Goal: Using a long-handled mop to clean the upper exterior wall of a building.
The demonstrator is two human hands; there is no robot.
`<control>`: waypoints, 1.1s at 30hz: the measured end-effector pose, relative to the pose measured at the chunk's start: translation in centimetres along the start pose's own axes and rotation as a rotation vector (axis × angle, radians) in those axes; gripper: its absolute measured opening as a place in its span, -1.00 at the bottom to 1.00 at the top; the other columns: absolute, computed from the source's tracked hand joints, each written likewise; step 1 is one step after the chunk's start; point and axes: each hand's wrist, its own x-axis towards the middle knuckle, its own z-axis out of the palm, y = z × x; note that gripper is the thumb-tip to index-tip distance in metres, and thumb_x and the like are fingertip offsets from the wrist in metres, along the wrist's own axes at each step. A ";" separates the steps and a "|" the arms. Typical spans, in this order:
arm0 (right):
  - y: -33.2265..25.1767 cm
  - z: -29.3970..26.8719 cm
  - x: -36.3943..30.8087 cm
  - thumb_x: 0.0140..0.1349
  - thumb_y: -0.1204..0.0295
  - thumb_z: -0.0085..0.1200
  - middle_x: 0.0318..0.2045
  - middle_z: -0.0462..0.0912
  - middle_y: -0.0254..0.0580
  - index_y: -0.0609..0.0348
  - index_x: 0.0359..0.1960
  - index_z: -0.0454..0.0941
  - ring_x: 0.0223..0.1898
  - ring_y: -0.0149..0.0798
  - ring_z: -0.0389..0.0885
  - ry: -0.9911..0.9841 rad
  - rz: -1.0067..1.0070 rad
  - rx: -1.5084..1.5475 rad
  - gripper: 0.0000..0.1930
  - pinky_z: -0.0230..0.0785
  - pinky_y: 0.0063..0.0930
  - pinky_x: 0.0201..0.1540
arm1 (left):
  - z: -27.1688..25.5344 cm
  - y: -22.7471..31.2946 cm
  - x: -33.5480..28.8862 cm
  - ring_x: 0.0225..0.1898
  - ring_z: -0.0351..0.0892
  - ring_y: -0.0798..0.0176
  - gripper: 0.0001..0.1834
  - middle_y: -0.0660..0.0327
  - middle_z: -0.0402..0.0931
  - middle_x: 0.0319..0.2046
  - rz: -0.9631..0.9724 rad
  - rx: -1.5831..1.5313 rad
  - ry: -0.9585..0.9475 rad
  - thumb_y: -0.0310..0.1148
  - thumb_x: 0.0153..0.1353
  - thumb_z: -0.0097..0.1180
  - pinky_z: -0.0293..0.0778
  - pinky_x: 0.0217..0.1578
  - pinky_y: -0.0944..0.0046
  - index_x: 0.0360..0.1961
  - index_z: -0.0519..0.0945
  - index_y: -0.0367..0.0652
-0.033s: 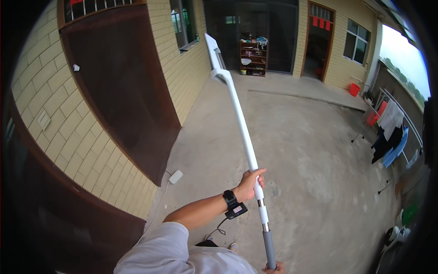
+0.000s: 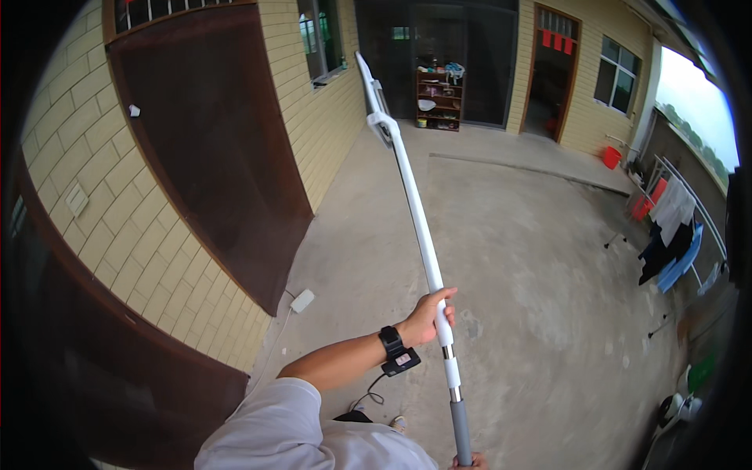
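Note:
A long white flat mop (image 2: 419, 215) is raised out in front of me, its pole slanting up and to the left. Its narrow flat head (image 2: 370, 90) is held in the air, seen nearly edge-on against the yellow brick wall. My left hand (image 2: 430, 317) wraps round the lower part of the white pole, just above a metal section. At the bottom edge my right hand (image 2: 473, 461), partly cut off, grips the end of the grey handle (image 2: 460, 427). A black strap with a small cabled device (image 2: 400, 359) sits on my left wrist.
Brown doors (image 2: 211, 117) line the brick wall at left, with a white power strip (image 2: 301, 301) on the concrete floor. A shelf (image 2: 439, 102) stands at the back. To the right are a red bucket (image 2: 611, 157) and a drying rack with clothes (image 2: 670, 227).
The mop's head has turned slightly and looks narrower. The surroundings have shifted a little to the right in the view. Both hands keep their grip.

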 end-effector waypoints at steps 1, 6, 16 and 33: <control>1.0 -1.6 -0.5 -0.03 0.57 0.32 -0.49 0.59 -0.32 0.19 -0.29 0.61 -0.49 -0.38 0.51 -0.244 0.170 0.193 -0.77 0.37 -0.44 -0.44 | 0.2 0.5 -0.9 -0.59 0.39 0.34 -0.74 0.34 0.34 -0.62 0.008 -0.014 0.004 -0.22 0.34 0.22 0.44 -0.47 0.26 -0.36 0.39 -0.02; -0.9 -2.2 1.1 -0.06 0.55 0.34 -0.48 0.62 -0.25 0.21 -0.20 0.65 -0.51 -0.34 0.53 -0.378 0.261 0.128 -0.68 0.38 -0.43 -0.47 | -4.0 2.3 0.5 -0.61 0.42 0.33 -0.74 0.32 0.40 -0.63 0.163 -0.071 0.035 -0.21 0.27 0.28 0.40 -0.53 0.29 -0.39 0.46 -0.06; -3.6 0.7 4.2 0.02 0.59 0.37 -0.63 0.54 -0.28 0.22 -0.45 0.52 -0.62 -0.36 0.47 -0.221 0.099 -0.293 -0.80 0.30 -0.39 -0.55 | -6.2 4.4 -1.5 -0.56 0.49 0.28 -0.71 0.27 0.42 -0.59 0.269 -0.119 0.108 -0.12 0.36 0.16 0.50 -0.51 0.21 -0.36 0.51 -0.10; -10.0 -0.9 0.6 -0.02 0.63 0.33 -0.71 0.46 -0.35 0.18 -0.46 0.50 -0.76 -0.46 0.35 -0.579 0.325 -0.020 -0.80 0.15 -0.51 -0.73 | -5.9 11.8 -5.7 -0.69 0.17 0.49 -0.66 0.49 0.15 -0.74 0.291 -0.171 0.035 -0.35 0.36 0.06 0.22 -0.59 0.40 -0.58 0.30 0.06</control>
